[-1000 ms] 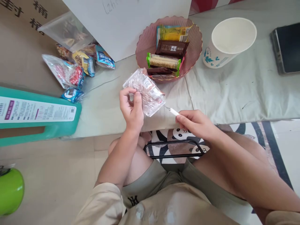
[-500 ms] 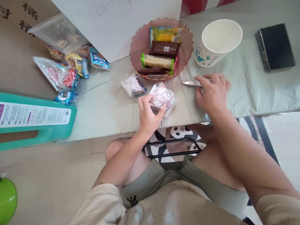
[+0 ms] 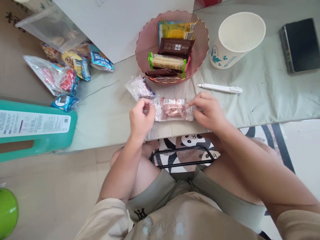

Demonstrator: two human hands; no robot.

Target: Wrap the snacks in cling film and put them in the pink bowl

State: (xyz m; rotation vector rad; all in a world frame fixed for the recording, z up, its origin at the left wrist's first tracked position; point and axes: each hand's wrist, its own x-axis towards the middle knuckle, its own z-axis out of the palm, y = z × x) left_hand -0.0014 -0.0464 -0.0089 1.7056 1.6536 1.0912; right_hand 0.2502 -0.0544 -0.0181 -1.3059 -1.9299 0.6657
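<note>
Between my hands, near the table's front edge, lies a reddish-brown packaged snack (image 3: 173, 109) in clear plastic with a barcode label. My left hand (image 3: 142, 118) is closed, pinching the left end of its clear wrapper. At the other end, my right hand (image 3: 207, 110) pinches the wrapper's right side. A white utility knife (image 3: 219, 88) rests on the cloth just beyond my right hand, untouched. Another crumpled clear wrapper (image 3: 140, 88), with dark blue on it, sits behind my left hand.
A pink ribbed bowl (image 3: 143, 43) holds several wrapped snack bars. To its right stand a white paper cup (image 3: 240, 36) and a black box-like device (image 3: 301, 46). Bagged snacks (image 3: 65, 76) and a teal container (image 3: 57, 143) are at the left. A white board (image 3: 120, 30) stands behind.
My right hand has let go of the utility knife and come left to the snack's wrapper. The snack now lies stretched out lengthwise, and my left hand has shifted left to its end.
</note>
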